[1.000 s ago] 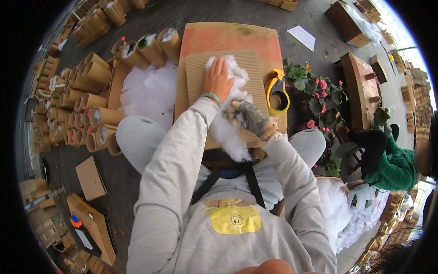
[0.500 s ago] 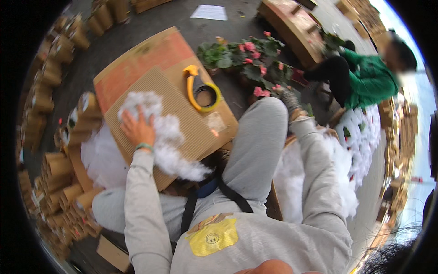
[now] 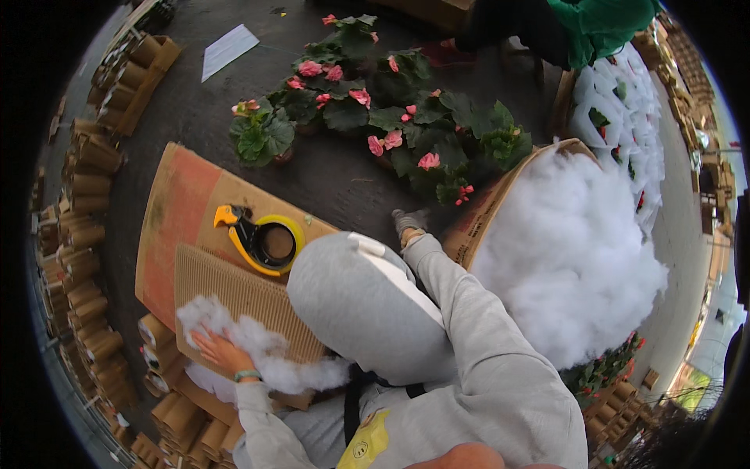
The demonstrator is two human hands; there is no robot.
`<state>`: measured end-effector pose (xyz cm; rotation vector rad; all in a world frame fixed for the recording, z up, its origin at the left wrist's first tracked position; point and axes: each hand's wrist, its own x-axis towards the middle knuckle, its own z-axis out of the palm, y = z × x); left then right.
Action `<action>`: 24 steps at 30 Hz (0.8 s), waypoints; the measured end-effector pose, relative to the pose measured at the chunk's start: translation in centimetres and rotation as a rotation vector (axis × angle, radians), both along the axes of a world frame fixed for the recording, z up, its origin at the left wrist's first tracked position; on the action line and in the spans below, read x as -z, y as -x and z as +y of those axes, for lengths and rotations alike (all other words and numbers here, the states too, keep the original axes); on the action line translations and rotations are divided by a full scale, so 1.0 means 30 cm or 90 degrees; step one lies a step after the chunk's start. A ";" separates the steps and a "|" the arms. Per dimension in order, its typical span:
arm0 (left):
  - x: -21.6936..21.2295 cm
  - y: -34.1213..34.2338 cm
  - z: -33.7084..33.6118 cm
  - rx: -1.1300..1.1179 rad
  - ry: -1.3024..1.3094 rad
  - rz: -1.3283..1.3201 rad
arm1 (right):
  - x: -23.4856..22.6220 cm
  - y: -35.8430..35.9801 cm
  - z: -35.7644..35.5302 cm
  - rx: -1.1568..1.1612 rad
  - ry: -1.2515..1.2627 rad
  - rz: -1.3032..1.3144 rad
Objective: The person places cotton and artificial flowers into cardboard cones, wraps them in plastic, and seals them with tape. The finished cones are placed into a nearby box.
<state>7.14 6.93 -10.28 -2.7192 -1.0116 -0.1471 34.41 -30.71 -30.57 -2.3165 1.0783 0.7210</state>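
My left hand (image 3: 222, 352), with a band at its wrist, lies flat with fingers spread on a tuft of white fluffy stuffing (image 3: 262, 344). Under the stuffing is a sheet of corrugated cardboard (image 3: 234, 285), on top of a larger cardboard box (image 3: 173, 211). A tape dispenser (image 3: 248, 236) with a yellow roll rests on that box, beyond my knee. My right hand (image 3: 410, 223), in a grey glove, is low over the dark floor between my knee and a box (image 3: 476, 227). Its fingers are smeared by motion. White stuffing (image 3: 562, 250) heaps over the box at my right.
Potted plants with pink flowers (image 3: 367, 102) stand on the floor ahead. A person in green (image 3: 605, 27) sits at the far right, near white-wrapped plants (image 3: 621, 117). Rolled brown cardboard pieces (image 3: 86, 234) line the left. A white sheet (image 3: 229, 51) lies on the floor.
The view has swung to the right, showing more of the stuffing-filled box. My right hand has come away from the pink flowers toward my knee. My left hand stays on the stuffing.
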 end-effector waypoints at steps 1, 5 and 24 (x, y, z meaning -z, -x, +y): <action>-0.006 0.001 -0.001 0.007 0.003 0.002 | 0.010 -0.026 -0.021 -0.010 0.018 -0.011; -0.026 0.008 0.004 0.036 0.034 -0.002 | 0.050 -0.097 -0.105 -0.040 0.058 -0.053; -0.021 -0.031 -0.040 0.007 -0.012 -0.017 | -0.114 -0.030 0.144 -0.016 -0.439 -0.445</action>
